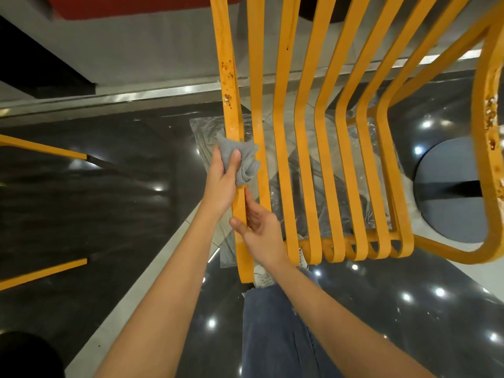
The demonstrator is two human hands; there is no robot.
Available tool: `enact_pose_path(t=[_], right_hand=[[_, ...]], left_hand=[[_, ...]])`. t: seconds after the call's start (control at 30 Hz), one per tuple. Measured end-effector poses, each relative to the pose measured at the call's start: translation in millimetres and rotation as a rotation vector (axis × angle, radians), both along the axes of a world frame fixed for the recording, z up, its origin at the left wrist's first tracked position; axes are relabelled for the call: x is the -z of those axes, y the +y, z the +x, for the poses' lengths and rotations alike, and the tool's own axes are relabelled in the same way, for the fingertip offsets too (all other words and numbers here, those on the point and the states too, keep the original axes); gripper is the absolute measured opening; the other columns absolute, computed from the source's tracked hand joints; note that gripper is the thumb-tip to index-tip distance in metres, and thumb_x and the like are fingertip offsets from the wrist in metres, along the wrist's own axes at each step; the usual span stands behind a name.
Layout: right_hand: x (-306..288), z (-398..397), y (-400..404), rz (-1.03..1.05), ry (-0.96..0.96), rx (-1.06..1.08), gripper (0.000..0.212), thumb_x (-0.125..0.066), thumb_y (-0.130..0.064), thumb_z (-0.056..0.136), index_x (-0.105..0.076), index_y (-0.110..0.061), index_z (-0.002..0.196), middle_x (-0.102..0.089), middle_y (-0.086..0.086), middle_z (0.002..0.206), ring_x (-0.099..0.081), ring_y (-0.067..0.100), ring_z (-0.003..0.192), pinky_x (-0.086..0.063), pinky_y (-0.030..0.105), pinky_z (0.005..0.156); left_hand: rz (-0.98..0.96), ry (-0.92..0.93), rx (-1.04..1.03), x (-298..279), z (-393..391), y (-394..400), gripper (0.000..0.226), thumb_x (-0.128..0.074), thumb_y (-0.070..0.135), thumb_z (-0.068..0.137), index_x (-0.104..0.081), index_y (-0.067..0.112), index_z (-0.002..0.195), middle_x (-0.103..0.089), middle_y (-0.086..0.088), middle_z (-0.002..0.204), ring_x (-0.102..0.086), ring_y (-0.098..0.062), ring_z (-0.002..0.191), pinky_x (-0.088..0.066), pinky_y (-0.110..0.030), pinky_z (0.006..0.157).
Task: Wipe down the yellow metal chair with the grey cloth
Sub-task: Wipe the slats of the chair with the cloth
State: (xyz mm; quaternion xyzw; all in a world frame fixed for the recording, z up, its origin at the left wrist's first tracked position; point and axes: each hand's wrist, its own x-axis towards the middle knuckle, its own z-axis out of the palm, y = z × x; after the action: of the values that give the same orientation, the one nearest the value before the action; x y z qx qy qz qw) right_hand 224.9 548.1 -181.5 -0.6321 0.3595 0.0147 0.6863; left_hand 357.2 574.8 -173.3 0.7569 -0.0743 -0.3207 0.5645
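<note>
We find the yellow metal chair (324, 137) directly ahead, its slats running near to far. Our left hand (222, 184) holds the bunched grey cloth (242, 159) against the leftmost slat (231, 110); our right hand (259, 222) grips that slat nearer us. Rust-coloured spots lie farther along it, beyond the cloth.

Cloth (240, 159) on chair's (305, 148) leftmost slat, plastic sheet (207, 129) underneath on floor (109, 170)
</note>
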Motion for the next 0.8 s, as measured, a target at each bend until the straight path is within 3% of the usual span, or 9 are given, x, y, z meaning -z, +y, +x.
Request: enact_pose_path(t=[0.13, 0.2, 0.27, 0.37, 0.43, 0.57, 0.67, 0.8], right_hand=[[-1.5, -0.3, 8.1, -0.125, -0.005, -0.040, 0.077, -0.064, -0.003, 0.093, -0.022, -0.012, 0.157, -0.040, -0.014, 0.148, -0.046, -0.026, 0.111, -0.042, 0.018, 0.103], [-4.3, 1.4, 7.7, -0.131, -0.005, -0.048, 0.078, -0.063, -0.002, 0.094, -0.020, -0.012, 0.158, -0.036, -0.018, 0.147, -0.042, -0.032, 0.108, -0.041, 0.016, 0.102], [-7.8, 2.4, 5.6, -0.127, -0.006, -0.052, 0.079, -0.064, -0.002, 0.093, -0.020, -0.013, 0.157, -0.038, -0.017, 0.148, -0.045, -0.027, 0.113, -0.042, 0.018, 0.104], [-13.7, 4.1, 4.9, -0.155, -0.022, -0.055, 0.078, -0.064, -0.013, 0.091, -0.022, -0.016, 0.157, -0.051, 0.001, 0.149, -0.054, 0.004, 0.130, -0.046, 0.036, 0.110], [-13.6, 5.4, 5.6, -0.170, -0.025, -0.053, 0.078, -0.061, -0.021, 0.089, -0.024, -0.018, 0.157, -0.057, 0.007, 0.143, -0.055, 0.017, 0.131, -0.047, 0.043, 0.109], [-8.0, 2.4, 5.5, -0.146, -0.011, -0.071, 0.079, -0.064, -0.014, 0.092, -0.020, -0.021, 0.157, -0.057, 0.000, 0.143, -0.061, 0.010, 0.121, -0.050, 0.038, 0.105], [-2.4, -0.3, 2.6, -0.143, -0.012, -0.100, 0.079, -0.064, -0.011, 0.094, -0.019, -0.022, 0.157, -0.053, 0.000, 0.147, -0.061, 0.006, 0.120, -0.051, 0.033, 0.105], [-4.7, 7.8, -11.6, -0.150, -0.003, -0.042, 0.065, -0.063, -0.010, 0.096, -0.034, -0.023, 0.152, -0.058, -0.001, 0.142, -0.056, 0.009, 0.129, -0.047, 0.035, 0.110]], left_hand=[[0.022, -0.093, -0.073, -3.5, 28.0, -33.5, 0.043, -0.043, 0.024, 0.105, -0.035, 0.006, 0.143, -0.059, -0.007, 0.124, -0.062, -0.014, 0.112, -0.052, -0.026, 0.096], [0.032, -0.140, -0.093, -6.1, 38.5, -45.0, 0.045, -0.042, 0.023, 0.105, -0.031, 0.006, 0.146, -0.057, -0.004, 0.124, -0.060, -0.010, 0.109, -0.050, -0.018, 0.090], [0.045, -0.155, -0.079, -9.9, 30.7, -41.5, 0.049, -0.040, 0.023, 0.106, -0.025, 0.007, 0.149, -0.055, -0.005, 0.128, -0.059, -0.007, 0.109, -0.050, -0.014, 0.087], [0.065, -0.151, -0.033, -8.0, 0.8, -19.3, 0.050, -0.040, 0.023, 0.106, -0.023, 0.007, 0.150, -0.056, 0.000, 0.125, -0.060, 0.003, 0.106, -0.050, -0.014, 0.089], [0.081, -0.130, -0.040, -6.6, -6.8, -13.7, 0.050, -0.041, 0.024, 0.105, -0.025, 0.007, 0.150, -0.058, 0.003, 0.120, -0.061, 0.010, 0.097, -0.051, -0.013, 0.085], [0.084, -0.154, -0.081, -11.3, 25.3, -37.4, 0.053, -0.043, 0.024, 0.105, -0.024, 0.007, 0.151, -0.054, -0.008, 0.133, -0.058, -0.012, 0.116, -0.049, -0.024, 0.098], [0.093, -0.222, -0.086, -13.4, 46.2, -54.2, 0.058, -0.043, 0.024, 0.104, -0.018, 0.004, 0.153, -0.049, -0.010, 0.141, -0.052, -0.017, 0.126, -0.045, -0.030, 0.106], [0.097, -0.230, -0.100, -8.5, 24.8, -35.6, 0.044, -0.045, 0.024, 0.104, -0.035, 0.011, 0.145, -0.059, -0.002, 0.125, -0.060, -0.012, 0.114, -0.050, -0.031, 0.100]])
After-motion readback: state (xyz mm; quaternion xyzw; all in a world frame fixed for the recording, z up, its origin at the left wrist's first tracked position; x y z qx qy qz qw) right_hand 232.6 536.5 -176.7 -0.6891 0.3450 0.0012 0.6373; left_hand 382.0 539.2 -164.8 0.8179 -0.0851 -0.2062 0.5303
